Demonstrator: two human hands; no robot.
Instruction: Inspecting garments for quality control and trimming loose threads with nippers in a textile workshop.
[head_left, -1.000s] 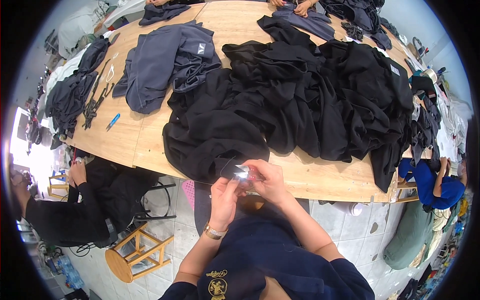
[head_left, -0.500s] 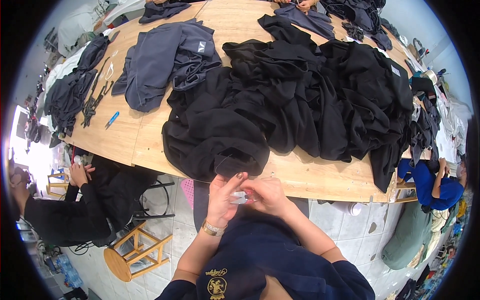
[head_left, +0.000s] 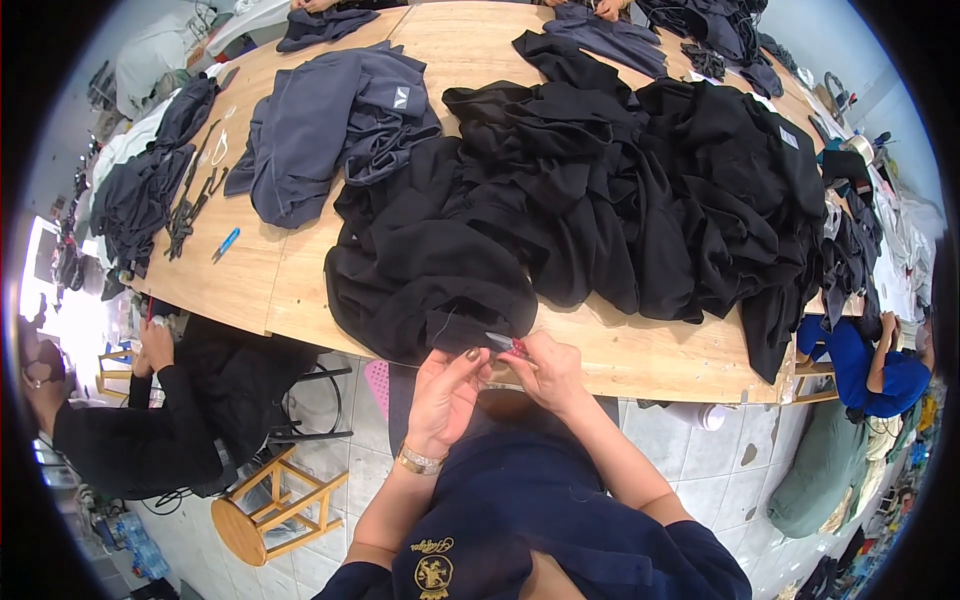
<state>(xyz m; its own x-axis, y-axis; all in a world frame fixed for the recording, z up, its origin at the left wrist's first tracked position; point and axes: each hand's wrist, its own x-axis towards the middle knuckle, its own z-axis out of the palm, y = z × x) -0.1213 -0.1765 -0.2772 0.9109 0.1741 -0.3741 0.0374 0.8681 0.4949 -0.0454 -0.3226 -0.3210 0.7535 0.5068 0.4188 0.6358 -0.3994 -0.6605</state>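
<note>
So the right hand (head_left: 548, 372) is the easy one to read: fingers wrapped around a small pair of red-handled thread snips (head_left: 518, 348), grip pretty snug, with the pointy metal end sticking out past the fingers toward the left. Can't make out whether the blades are apart or together, they're just too small from up here.

The left hand (head_left: 445, 400) is loosely curled, palm partly turned up, thumb reaching across toward the fingertips. It's right beside the tip of the snips and up against the near edge of the black garment (head_left: 420, 275), at least as this angle shows it. Honestly can't tell if thumb and finger are pinching a bit of the cloth, a thread, or nothing. There's a gold-toned wristband (head_left: 420, 461) on that wrist.

The black garment is bunched up at the front edge of the wooden table (head_left: 640, 352), directly ahead of both hands, and a thin pale thread (head_left: 439, 328) shows against its dark fabric. More black garments (head_left: 720, 200) are heaped to the right of it. Over to the left there's a folded grey garment (head_left: 305, 150), plus a blue-handled pair of snips (head_left: 227, 244) lying on the bare wood.
</note>
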